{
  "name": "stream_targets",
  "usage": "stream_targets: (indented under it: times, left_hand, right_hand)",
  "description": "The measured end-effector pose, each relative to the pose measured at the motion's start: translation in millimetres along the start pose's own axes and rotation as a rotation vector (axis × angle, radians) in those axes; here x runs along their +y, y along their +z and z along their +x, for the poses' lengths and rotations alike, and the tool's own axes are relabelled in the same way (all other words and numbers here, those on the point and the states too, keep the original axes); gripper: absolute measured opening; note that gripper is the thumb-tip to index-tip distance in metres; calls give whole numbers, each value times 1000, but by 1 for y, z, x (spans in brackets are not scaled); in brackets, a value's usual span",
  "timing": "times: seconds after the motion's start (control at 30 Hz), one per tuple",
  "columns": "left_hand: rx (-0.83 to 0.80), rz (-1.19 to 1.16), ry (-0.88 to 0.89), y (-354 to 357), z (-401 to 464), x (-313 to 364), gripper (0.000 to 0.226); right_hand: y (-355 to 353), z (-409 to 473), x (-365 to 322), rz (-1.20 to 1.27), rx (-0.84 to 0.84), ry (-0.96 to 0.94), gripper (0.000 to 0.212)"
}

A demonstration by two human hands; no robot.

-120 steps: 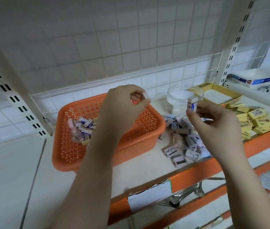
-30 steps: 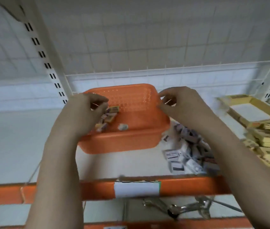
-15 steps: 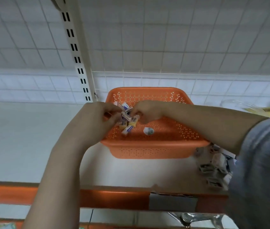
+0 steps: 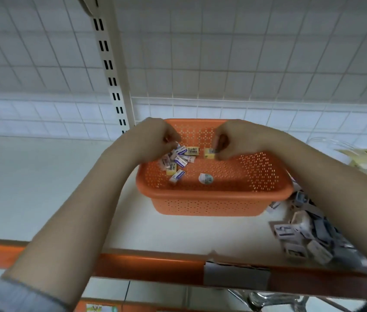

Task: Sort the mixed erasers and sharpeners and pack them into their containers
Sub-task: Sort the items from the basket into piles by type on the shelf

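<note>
Head view: both hands reach into the orange basket [image 4: 211, 199] at the shelf's back edge; left hand [image 4: 153, 138] pinches among the erasers [image 4: 178, 161] in its left corner, right hand [image 4: 236, 140] grips a yellow eraser [image 4: 208, 153].

Single head-worn wide-angle view, no second view to overlap. Looks forward and steeply down onto white shelf [image 4: 178, 233] from front side, above orange front edge [image 4: 144, 264]. Faces tiled back wall [image 4: 245, 52] and slotted upright [image 4: 108, 64]. Close range: both forearms enter from bottom corners, reach into orange basket [image 4: 214, 201] near shelf's back edge, frame centre. Right edge of shelf cropped; lines bow toward frame borders. Slice of lower level visible under front edge.
</note>
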State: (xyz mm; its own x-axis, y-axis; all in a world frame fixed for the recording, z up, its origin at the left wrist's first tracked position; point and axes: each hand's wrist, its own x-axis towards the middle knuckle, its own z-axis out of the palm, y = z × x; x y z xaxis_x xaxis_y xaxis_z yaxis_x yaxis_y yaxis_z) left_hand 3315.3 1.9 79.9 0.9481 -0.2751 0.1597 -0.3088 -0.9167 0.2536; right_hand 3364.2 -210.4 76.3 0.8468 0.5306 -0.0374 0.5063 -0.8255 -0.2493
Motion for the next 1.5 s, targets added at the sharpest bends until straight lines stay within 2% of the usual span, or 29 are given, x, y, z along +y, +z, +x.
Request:
stream_targets:
  times: [0.07,0.2,0.3,0.4,0.5,0.6,0.67,0.77,0.97,1.03,1.3,1.5]
  left_hand:
    - [-100,67,50,8,26,4,23]
    - [-246,299,125,34,63,6,28]
    - [-359,417,119,49,74,-1,34]
    - [-395,477,115,54,76,-3,36]
    - [-347,549,147,57,75,2,37]
    - [-339,572,168,55,75,5,29]
    - [-306,540,166,47,76,7,21]
    - [-205,393,107,33,71,13,23]
    - [141,48,106,9,23,48,19]
    - [207,-78,128,8,9,66,16]
    - [257,-242,294,44,-6,149,18]
    - [215,-259,203,80,-29,243,26]
  right_hand:
    - [-5,-25,2,124,153,64,19]
    - [3,-76,1,531,423,213,19]
    - [18,-102,-1,721,607,297,19]
    - [25,-115,-5,758,698,311,11]
    - [28,-120,-9,779,744,295,12]
    - [32,-123,-11,797,766,309,13]
    - [33,-125,-13,803,792,309,14]
    - [33,-128,-15,781,846,296,23]
    - [38,-141,-12,716,990,380,26]
    - [38,-153,-9,677,1068,413,25]
    - [36,-237,42,601,1199,522,22]
    - [24,-320,116,558,1179,593,17]
